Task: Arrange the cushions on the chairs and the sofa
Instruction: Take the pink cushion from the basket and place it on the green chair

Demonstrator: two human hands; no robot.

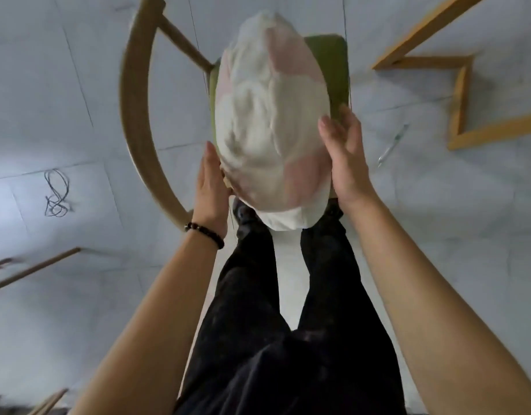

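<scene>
Cushion (273,115): long axis near-to-far over chair (135,115) seat, pressed between flat open left hand (211,181) and right hand (345,154) (equally near).

The cushion (270,124) hides most of the green seat (333,70) and the feet at six o'clock below it. The chair rail (132,97) runs off the top edge at eleven o'clock. Wooden frame (459,97) at two o'clock is cut off; the floor object (393,145) nearby is too blurred to tell.
</scene>
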